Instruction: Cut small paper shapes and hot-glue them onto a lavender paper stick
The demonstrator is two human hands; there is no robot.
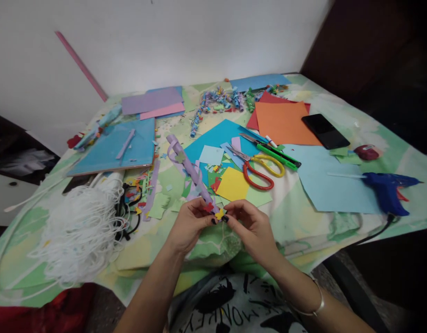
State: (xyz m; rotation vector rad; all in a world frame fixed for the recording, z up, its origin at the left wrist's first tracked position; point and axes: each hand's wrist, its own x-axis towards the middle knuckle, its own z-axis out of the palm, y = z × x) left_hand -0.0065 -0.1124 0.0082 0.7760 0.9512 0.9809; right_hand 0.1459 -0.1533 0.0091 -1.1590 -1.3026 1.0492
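A long purple paper roll [191, 171] slants down toward me, wound with a thin purple strip and bearing a green paper flower near its far end. My left hand [194, 219] pinches its near end beside a red paper flower [208, 207]. Fingertips of my right hand [248, 224] press on a yellow paper flower [219, 214] at the same end. Both hands are close together above the table's front edge. Red-and-yellow scissors [256, 167] lie half open beyond my right hand, by a yellow paper square [233, 184].
A blue glue gun [390, 189], a black phone [324, 131] and a green cutter [279, 156] lie to the right. Tangled white cord [81, 231] is at the left. Colored sheets, paper scraps and small decorated rolls [195, 121] cover much of the patterned cloth [296, 231].
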